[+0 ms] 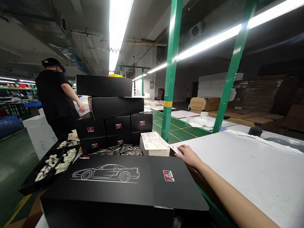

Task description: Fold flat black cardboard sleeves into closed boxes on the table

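One hand in view: the right hand [189,156], at the left edge of the white surface [256,174]; the left hand is out of the picture, so which is nearer cannot be compared;
Right fingers [183,148]: loosely curled, close together, over a pale dotted patch [175,149]; whether they grip anything I cannot tell;
Paper stack [154,146]: just left of the fingertips, apart from them;
Black car box [112,190]: leftward of the fingers and nearer the wearer; long axis left to right, its end flap [181,190] jutting toward the forearm
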`<state>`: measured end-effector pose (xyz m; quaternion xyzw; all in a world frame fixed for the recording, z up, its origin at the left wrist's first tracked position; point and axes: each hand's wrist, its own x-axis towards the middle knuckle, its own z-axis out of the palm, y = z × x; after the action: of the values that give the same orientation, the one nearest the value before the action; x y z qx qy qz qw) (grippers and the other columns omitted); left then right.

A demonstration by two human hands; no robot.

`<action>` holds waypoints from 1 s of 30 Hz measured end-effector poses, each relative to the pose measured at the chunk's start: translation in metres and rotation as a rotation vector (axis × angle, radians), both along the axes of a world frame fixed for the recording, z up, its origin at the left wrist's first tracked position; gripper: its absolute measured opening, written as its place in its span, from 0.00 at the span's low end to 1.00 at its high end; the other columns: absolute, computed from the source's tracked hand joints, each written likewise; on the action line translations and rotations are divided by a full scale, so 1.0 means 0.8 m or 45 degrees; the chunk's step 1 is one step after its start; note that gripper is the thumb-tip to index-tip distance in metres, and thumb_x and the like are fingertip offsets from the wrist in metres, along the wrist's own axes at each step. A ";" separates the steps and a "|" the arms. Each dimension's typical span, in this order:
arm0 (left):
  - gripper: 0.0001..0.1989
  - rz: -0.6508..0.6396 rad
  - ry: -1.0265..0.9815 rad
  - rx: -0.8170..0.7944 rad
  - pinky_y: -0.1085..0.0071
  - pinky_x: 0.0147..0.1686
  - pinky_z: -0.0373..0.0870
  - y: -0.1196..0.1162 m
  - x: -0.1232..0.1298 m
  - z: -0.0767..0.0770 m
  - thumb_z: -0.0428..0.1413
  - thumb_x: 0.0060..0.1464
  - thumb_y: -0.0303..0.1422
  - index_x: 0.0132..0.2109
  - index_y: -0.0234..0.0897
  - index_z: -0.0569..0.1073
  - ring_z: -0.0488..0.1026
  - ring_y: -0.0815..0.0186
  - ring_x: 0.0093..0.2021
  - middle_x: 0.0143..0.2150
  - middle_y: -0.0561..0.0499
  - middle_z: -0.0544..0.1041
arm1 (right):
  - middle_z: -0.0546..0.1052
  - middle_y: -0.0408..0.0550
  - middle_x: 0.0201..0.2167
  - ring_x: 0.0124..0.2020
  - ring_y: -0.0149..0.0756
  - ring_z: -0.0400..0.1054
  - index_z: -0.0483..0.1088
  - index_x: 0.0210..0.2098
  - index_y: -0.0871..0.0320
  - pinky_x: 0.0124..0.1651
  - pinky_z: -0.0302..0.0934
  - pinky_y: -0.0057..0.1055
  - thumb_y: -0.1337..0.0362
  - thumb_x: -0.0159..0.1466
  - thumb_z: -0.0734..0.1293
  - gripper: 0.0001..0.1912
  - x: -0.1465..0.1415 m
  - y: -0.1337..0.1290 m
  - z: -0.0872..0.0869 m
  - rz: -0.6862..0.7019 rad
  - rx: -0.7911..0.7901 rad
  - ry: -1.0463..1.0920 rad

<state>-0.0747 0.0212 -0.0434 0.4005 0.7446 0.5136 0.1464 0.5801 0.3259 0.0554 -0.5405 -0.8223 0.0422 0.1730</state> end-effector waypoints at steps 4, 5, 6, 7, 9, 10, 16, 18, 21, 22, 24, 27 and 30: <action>0.32 -0.003 -0.009 0.035 0.38 0.62 0.74 0.001 -0.002 -0.005 0.54 0.48 0.67 0.48 0.54 0.84 0.75 0.37 0.65 0.40 0.55 0.88 | 0.78 0.65 0.54 0.59 0.57 0.70 0.78 0.47 0.60 0.57 0.64 0.41 0.49 0.69 0.63 0.22 0.000 0.000 0.000 -0.002 0.003 -0.004; 0.30 -0.014 -0.011 0.043 0.40 0.61 0.75 0.001 -0.003 -0.006 0.52 0.47 0.67 0.45 0.57 0.84 0.75 0.37 0.65 0.36 0.57 0.88 | 0.78 0.65 0.54 0.59 0.57 0.70 0.78 0.47 0.60 0.57 0.64 0.41 0.49 0.69 0.63 0.22 0.000 0.000 0.000 -0.002 0.004 -0.004; 0.29 -0.027 -0.013 0.050 0.41 0.59 0.76 0.000 -0.003 -0.008 0.51 0.46 0.67 0.42 0.60 0.84 0.76 0.37 0.65 0.33 0.59 0.87 | 0.78 0.65 0.55 0.59 0.57 0.70 0.78 0.47 0.60 0.57 0.64 0.41 0.49 0.69 0.63 0.22 0.000 0.000 0.000 -0.001 0.004 -0.002; 0.28 -0.039 -0.013 0.058 0.42 0.58 0.76 -0.001 -0.003 -0.010 0.50 0.45 0.68 0.40 0.62 0.84 0.76 0.37 0.65 0.30 0.60 0.86 | 0.78 0.65 0.55 0.59 0.57 0.70 0.78 0.47 0.60 0.58 0.64 0.42 0.49 0.69 0.63 0.22 0.000 0.000 0.001 -0.001 0.003 -0.001; 0.28 -0.053 -0.008 0.082 0.42 0.57 0.76 -0.001 -0.004 -0.014 0.49 0.44 0.68 0.38 0.63 0.84 0.76 0.37 0.64 0.28 0.60 0.85 | 0.78 0.66 0.55 0.60 0.58 0.70 0.79 0.48 0.61 0.58 0.64 0.42 0.49 0.69 0.63 0.22 -0.001 -0.001 0.001 0.000 0.001 0.002; 0.28 -0.061 -0.006 0.091 0.42 0.57 0.76 -0.001 -0.005 -0.015 0.49 0.44 0.68 0.38 0.63 0.84 0.76 0.37 0.64 0.27 0.60 0.84 | 0.78 0.66 0.55 0.60 0.58 0.69 0.79 0.48 0.61 0.58 0.64 0.43 0.49 0.69 0.63 0.23 -0.001 -0.001 0.001 0.000 0.000 0.004; 0.32 -0.101 0.019 0.091 0.42 0.55 0.77 0.000 -0.012 -0.015 0.42 0.48 0.68 0.38 0.61 0.84 0.81 0.37 0.57 0.25 0.59 0.83 | 0.78 0.65 0.54 0.59 0.58 0.70 0.78 0.47 0.60 0.57 0.65 0.42 0.49 0.69 0.63 0.23 0.000 0.000 0.000 -0.001 0.001 0.016; 0.32 -0.109 0.026 0.088 0.42 0.55 0.77 -0.001 -0.014 -0.015 0.42 0.49 0.66 0.38 0.61 0.84 0.81 0.37 0.56 0.26 0.60 0.84 | 0.78 0.65 0.54 0.59 0.58 0.70 0.78 0.47 0.60 0.57 0.65 0.42 0.49 0.68 0.63 0.23 0.000 0.001 -0.001 0.003 0.005 0.019; 0.28 -0.110 0.031 0.084 0.40 0.55 0.77 -0.002 -0.013 -0.015 0.47 0.46 0.65 0.40 0.62 0.84 0.79 0.36 0.59 0.28 0.60 0.85 | 0.78 0.65 0.54 0.59 0.58 0.70 0.78 0.46 0.60 0.57 0.65 0.43 0.49 0.68 0.64 0.22 0.001 0.002 -0.002 0.005 0.010 0.025; 0.27 -0.107 0.029 0.081 0.39 0.55 0.77 -0.002 -0.013 -0.015 0.49 0.44 0.64 0.41 0.62 0.84 0.78 0.35 0.61 0.29 0.60 0.85 | 0.78 0.65 0.54 0.58 0.58 0.70 0.78 0.46 0.59 0.56 0.65 0.42 0.49 0.68 0.64 0.21 0.001 0.002 -0.002 0.005 0.012 0.028; 0.27 -0.092 0.020 0.078 0.38 0.55 0.77 -0.001 -0.013 -0.015 0.50 0.42 0.64 0.40 0.63 0.84 0.76 0.33 0.64 0.30 0.59 0.86 | 0.78 0.64 0.53 0.58 0.58 0.70 0.78 0.45 0.59 0.56 0.65 0.42 0.49 0.68 0.64 0.21 0.001 0.002 -0.002 0.004 0.014 0.031; 0.30 -0.078 -0.002 0.079 0.39 0.57 0.76 0.001 -0.012 -0.012 0.45 0.46 0.66 0.38 0.60 0.84 0.76 0.34 0.63 0.29 0.57 0.85 | 0.78 0.64 0.53 0.58 0.57 0.71 0.78 0.45 0.59 0.56 0.65 0.41 0.49 0.69 0.64 0.20 0.001 0.002 -0.003 0.004 0.019 0.034; 0.32 -0.087 -0.024 0.080 0.40 0.58 0.76 0.001 -0.010 -0.007 0.41 0.49 0.65 0.37 0.59 0.84 0.78 0.36 0.62 0.28 0.57 0.85 | 0.78 0.64 0.53 0.58 0.56 0.71 0.79 0.45 0.59 0.56 0.64 0.40 0.49 0.68 0.65 0.21 0.001 0.003 -0.003 -0.001 0.021 0.032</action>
<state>-0.0825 0.0218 -0.0492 0.4253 0.7125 0.5352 0.1580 0.5811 0.3284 0.0528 -0.5387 -0.8202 0.0420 0.1879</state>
